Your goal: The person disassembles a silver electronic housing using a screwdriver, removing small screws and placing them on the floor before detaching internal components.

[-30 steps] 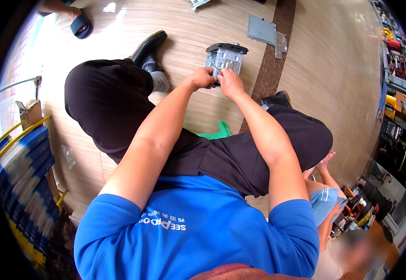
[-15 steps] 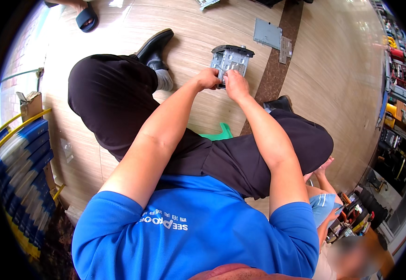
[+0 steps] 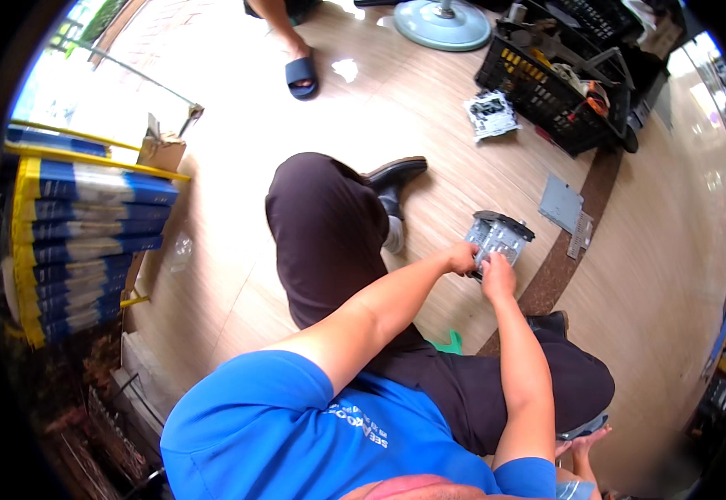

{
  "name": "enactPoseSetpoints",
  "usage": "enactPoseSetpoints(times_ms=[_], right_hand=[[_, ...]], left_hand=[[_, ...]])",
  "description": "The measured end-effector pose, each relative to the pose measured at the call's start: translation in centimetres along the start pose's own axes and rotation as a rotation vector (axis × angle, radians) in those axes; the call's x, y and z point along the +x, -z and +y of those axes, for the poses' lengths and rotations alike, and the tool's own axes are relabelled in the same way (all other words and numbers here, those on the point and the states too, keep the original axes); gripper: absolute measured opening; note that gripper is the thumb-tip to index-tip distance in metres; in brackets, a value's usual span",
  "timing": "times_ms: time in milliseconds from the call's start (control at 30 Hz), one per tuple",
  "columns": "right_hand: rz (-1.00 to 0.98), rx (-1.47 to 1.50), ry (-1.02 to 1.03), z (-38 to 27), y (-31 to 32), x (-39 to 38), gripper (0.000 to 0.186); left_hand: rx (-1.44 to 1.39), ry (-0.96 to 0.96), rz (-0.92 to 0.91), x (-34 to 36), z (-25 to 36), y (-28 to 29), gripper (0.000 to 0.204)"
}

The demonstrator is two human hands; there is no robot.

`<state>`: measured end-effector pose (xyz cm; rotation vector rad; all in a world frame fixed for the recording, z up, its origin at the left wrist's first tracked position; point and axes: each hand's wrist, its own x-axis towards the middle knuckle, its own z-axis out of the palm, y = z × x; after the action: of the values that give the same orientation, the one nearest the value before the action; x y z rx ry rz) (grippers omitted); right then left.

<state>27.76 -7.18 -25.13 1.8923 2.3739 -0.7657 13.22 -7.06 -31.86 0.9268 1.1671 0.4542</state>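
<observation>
An opened metal unit with a black curved front panel, like a car stereo without its cover point(image 3: 503, 240), is held low between my legs. My left hand point(image 3: 462, 257) is closed on its near left corner. With fingers pinched together, my right hand point(image 3: 499, 278) is at the unit's near edge, close beside the left; what lies in that pinch is too small to make out. To the right on the floor lie a flat grey metal plate point(image 3: 560, 204) and a narrow perforated metal strip point(image 3: 580, 236).
Beyond stands a black plastic crate point(image 3: 538, 92) full of tools and parts, with a circuit-like part point(image 3: 491, 115) beside it. A round pale base point(image 3: 442, 25) is at the top. A person's sandalled foot point(image 3: 300, 77) is far left of it. Blue boxes point(image 3: 96, 225) are stacked at left.
The view has swung left and farther out, so the crate, the round base and more of the boxes now show. Both hands stay at the metal unit's near edge.
</observation>
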Motion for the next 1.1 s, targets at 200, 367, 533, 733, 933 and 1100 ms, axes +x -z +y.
enactPoseSetpoints(times_ms=[200,367,533,733,933,1100], right_hand=[[0.089,0.085,0.014,0.3,0.5,1.5,0.035],[0.075,0.110,-0.056,-0.2,0.9,2.0,0.036],[0.032,0.127,-0.137,0.3,1.4,1.4,0.035],[0.073,0.094,-0.125,2.1,1.7,0.4,0.024],[-0.016,0.098,-0.016,1.3,5.1,-1.3,0.024],[0.064,0.119,-0.048,0.3,7.2,-2.4,0.014]], left_hand=[[-0.011,-0.027,-0.003,0.7,-0.9,1.5,0.018],[-0.046,0.063,-0.071,0.3,0.4,2.6,0.019],[-0.083,0.122,-0.115,0.1,0.8,2.4,0.018],[-0.091,0.147,-0.107,0.1,1.2,2.5,0.018],[-0.021,0.154,-0.047,-0.4,1.9,2.5,0.022],[0.014,0.147,-0.027,-0.2,2.0,2.6,0.023]])
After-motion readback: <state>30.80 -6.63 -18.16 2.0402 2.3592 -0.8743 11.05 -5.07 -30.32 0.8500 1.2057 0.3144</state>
